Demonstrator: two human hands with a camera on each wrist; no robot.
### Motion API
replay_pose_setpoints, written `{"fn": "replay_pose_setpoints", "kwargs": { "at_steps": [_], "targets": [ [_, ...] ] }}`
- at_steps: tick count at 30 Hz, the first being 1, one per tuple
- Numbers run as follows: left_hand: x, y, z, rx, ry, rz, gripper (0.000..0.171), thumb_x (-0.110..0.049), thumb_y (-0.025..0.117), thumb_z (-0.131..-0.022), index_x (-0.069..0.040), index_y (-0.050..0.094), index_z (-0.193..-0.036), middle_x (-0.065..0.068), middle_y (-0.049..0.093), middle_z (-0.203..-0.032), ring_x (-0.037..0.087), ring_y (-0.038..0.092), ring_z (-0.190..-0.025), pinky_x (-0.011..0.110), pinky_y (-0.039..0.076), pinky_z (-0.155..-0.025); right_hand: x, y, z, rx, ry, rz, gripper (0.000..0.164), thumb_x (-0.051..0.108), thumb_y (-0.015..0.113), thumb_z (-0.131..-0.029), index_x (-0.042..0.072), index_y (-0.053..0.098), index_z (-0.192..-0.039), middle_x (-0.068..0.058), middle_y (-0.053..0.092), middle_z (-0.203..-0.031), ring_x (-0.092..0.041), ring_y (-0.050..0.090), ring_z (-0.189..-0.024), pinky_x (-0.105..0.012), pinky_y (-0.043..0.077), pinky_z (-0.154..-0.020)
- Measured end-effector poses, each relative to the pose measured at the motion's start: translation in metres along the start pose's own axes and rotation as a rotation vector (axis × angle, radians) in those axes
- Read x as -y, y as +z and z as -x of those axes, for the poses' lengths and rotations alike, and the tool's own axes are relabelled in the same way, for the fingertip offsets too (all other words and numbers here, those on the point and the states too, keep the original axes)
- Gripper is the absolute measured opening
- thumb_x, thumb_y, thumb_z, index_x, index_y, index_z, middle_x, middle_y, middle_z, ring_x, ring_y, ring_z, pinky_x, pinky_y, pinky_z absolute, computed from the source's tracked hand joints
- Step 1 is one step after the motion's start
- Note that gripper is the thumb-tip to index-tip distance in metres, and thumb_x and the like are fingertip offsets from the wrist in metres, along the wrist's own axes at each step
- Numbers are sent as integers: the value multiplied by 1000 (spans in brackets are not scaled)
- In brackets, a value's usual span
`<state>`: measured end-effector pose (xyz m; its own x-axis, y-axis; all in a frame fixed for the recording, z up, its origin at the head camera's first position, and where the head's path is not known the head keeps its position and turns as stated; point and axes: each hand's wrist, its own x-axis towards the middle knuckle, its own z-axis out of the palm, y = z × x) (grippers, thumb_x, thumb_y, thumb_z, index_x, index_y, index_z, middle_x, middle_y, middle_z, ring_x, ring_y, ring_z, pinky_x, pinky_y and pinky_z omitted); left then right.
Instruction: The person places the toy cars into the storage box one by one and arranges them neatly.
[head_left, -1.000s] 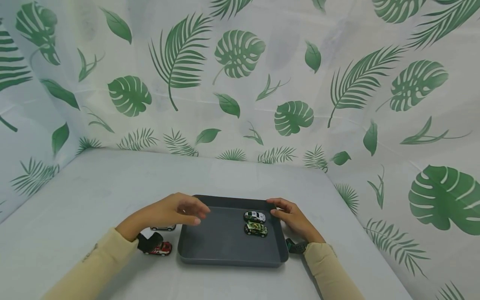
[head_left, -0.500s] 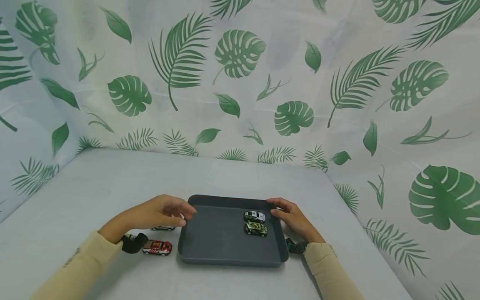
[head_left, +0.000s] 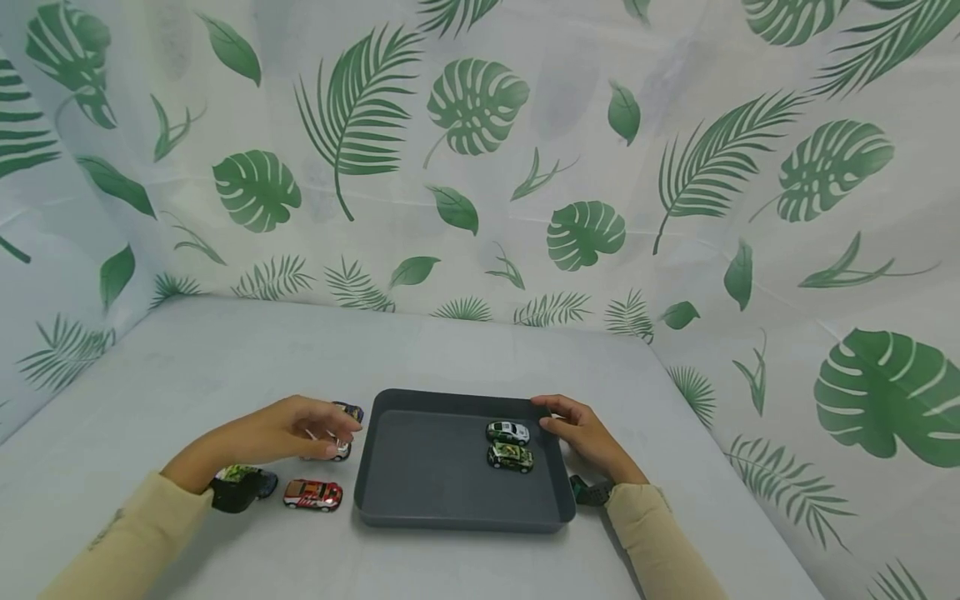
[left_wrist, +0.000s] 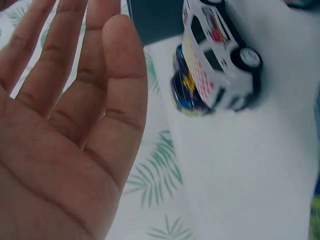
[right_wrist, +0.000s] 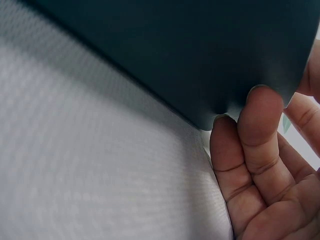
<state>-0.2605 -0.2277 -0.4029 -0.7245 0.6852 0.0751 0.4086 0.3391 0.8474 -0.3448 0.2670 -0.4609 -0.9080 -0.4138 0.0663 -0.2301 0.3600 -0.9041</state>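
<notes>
My left hand [head_left: 292, 429] hovers left of the dark grey tray [head_left: 420, 475], its fingers loosely extended and holding nothing. Partly hidden by it is a white toy car [head_left: 341, 450], whose colourful side shows in the left wrist view. Just behind stands a dark blue and yellow toy car [left_wrist: 186, 87]. A red toy car [head_left: 312, 495] lies nearer to me. My right hand [head_left: 588, 435] grips the tray's far right corner, thumb over the rim and fingertips [right_wrist: 260, 117] against the outer wall. Inside the tray, a white-and-green toy car [head_left: 507, 432] sits behind a green camouflage one [head_left: 511, 457].
A green toy car [head_left: 236, 473] is partly covered by the left wrist's black strap [head_left: 234, 495]. The white tabletop [head_left: 450, 350] ends at a leaf-printed curtain [head_left: 360, 233] behind and at the sides.
My left hand has drawn back leftward from over the tray to above the toy cars. The red car and the dark blue one have come into fuller view. My right hand stays on the tray.
</notes>
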Motion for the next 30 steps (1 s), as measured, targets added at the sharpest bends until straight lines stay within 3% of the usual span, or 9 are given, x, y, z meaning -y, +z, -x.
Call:
{"fn": "replay_pose_setpoints", "kwargs": {
  "at_steps": [6,15,21,24,28,30],
  "targets": [
    [10,-7,11,11,19,8,42,-12,71,-106,11,63,-140,23,71,-131,26,72,-115,30,58,-94,1,0,0,-6,1,5,42,12,66,-108,-3,61,-147,-26,61,-146,-28,67,-120,-49,45,-112],
    [25,-20,26,-11,-26,11,41,-8,71,-105,11,62,-140,25,70,-133,17,72,-115,29,59,-93,2,1,0,-12,12,4,42,11,66,-108,-3,60,-147,-26,61,-147,-29,66,-123,-60,41,-116],
    [32,-26,34,-23,-63,16,40,-8,72,-104,11,64,-139,25,70,-134,17,72,-114,27,58,-93,2,1,1,-13,10,1,42,11,65,-108,-4,60,-147,-27,61,-147,-28,66,-122,-48,45,-112],
    [35,-28,37,-20,-94,16,40,-8,73,-103,9,65,-138,26,69,-135,24,71,-117,26,58,-94,1,2,1,-16,11,-1,42,11,66,-108,-3,61,-147,-26,61,-147,-28,67,-122,-41,47,-109],
    [38,-32,42,0,-116,32,41,-6,74,-101,9,65,-138,30,67,-137,35,70,-118,26,58,-92,1,2,0,-16,9,2,42,11,65,-108,-4,60,-147,-26,61,-147,-28,67,-123,-41,47,-109],
    [41,-33,45,12,-114,43,42,-5,74,-101,11,64,-138,32,66,-137,33,70,-118,26,59,-91,0,3,0,-19,12,0,42,10,66,-108,-4,61,-147,-26,61,-147,-28,66,-123,-43,47,-110]
  ]
}}
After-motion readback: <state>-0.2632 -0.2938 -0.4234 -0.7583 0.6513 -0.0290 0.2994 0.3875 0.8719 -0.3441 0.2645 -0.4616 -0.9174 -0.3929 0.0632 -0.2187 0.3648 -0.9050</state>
